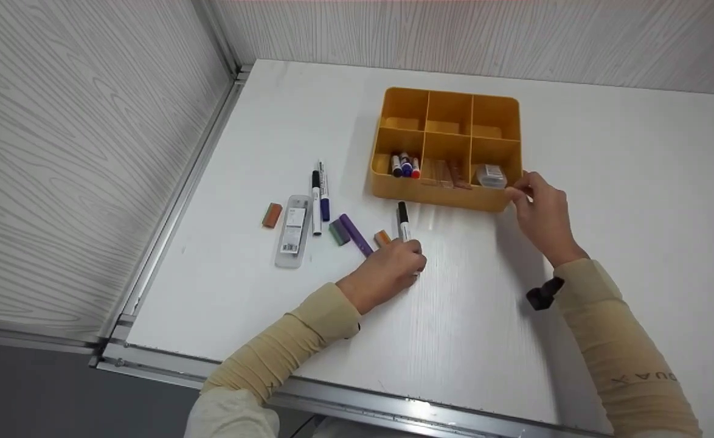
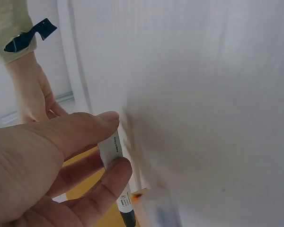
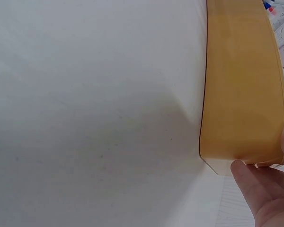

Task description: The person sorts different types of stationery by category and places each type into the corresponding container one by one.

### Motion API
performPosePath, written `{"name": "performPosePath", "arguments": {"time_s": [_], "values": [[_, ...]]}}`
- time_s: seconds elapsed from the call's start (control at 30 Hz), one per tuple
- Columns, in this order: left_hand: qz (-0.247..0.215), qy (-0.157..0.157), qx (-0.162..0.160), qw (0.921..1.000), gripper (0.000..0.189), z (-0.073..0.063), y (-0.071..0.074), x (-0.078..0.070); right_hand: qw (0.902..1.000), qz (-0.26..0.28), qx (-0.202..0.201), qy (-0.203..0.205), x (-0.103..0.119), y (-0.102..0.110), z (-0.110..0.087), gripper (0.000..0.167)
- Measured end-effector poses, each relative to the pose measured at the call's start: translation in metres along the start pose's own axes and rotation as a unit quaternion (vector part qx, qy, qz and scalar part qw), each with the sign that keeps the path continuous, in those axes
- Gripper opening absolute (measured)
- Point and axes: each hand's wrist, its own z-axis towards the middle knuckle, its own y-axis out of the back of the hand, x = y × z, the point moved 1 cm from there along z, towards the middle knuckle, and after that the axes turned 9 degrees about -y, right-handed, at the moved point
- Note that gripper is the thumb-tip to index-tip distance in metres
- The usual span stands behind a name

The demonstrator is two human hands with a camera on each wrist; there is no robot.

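Note:
Between thumb and fingers, my left hand (image 1: 390, 271) pinches a white marker with a black cap (image 1: 404, 214); the left wrist view shows its printed white barrel (image 2: 111, 150). The cap points away from me, toward a yellow compartment box (image 1: 436, 193). My right hand (image 1: 542, 214) grips that box at its near right corner, thumb at the rim and fingers against the side (image 3: 262, 194). Several markers (image 1: 405, 165) stand in the box's near left compartment, clear and reddish rulers (image 1: 448, 174) in the near middle one, and a small clear case (image 1: 491, 176) in the near right one.
Left of my left hand lie an orange-ended block (image 1: 382, 238), a purple marker (image 1: 355, 234), a green and purple block (image 1: 339, 232), black-capped (image 1: 316, 204) and blue-capped (image 1: 325, 194) markers, a clear labelled case (image 1: 294, 231) and a brown block (image 1: 272, 215). Wood-patterned panels (image 1: 485, 39) border the table.

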Motion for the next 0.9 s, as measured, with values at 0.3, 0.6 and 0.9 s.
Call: {"name": "performPosePath", "arguments": {"time_s": [0.3, 0.6, 0.9], "values": [[0.026, -0.027, 0.017, 0.9991, 0.018, -0.006, 0.013, -0.010, 1.0000, 0.006, -0.002, 0.006, 0.000, 0.000, -0.001, 0.029], [0.146, -0.071, -0.029, 0.9864, 0.019, -0.012, 0.015, -0.022, 0.9999, 0.013, 0.002, -0.004, 0.000, 0.000, 0.000, 0.029], [0.183, -0.077, -0.093, 0.9756, 0.016, -0.022, 0.023, -0.024, 0.9996, 0.007, 0.016, -0.023, 0.001, 0.001, 0.001, 0.028]]}}
